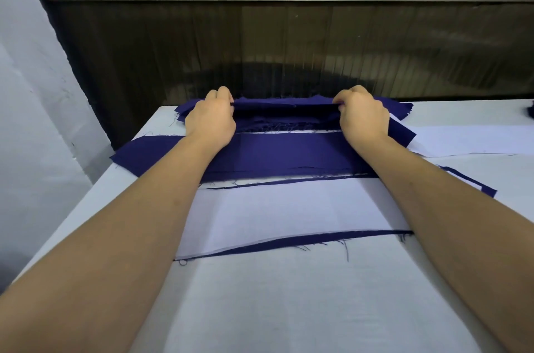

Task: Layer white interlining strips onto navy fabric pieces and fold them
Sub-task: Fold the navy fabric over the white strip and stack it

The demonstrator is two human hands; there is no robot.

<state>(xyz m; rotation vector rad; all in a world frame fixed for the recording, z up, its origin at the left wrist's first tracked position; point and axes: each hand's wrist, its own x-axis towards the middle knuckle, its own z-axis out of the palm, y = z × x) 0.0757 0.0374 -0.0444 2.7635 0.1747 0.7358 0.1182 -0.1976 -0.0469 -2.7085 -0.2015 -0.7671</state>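
Note:
My left hand [212, 118] and my right hand [361, 118] each pinch one end of a navy fabric piece [284, 106], holding its edge lifted and taut above a stack of navy pieces at the table's far edge. Its frayed lower edge hangs between my hands. Closer to me lies a flat navy fabric piece [277, 156]. In front of that, a white interlining strip [289, 214] lies on another navy piece [303, 241], whose edge shows along the near side.
The white table [289, 309] ends just beyond the stack, with a dark ribbed panel [289, 43] and a metal band behind it. More white interlining [474, 139] and a navy-edged piece [474, 183] lie at the right. A pale cloth [34, 121] hangs at the left.

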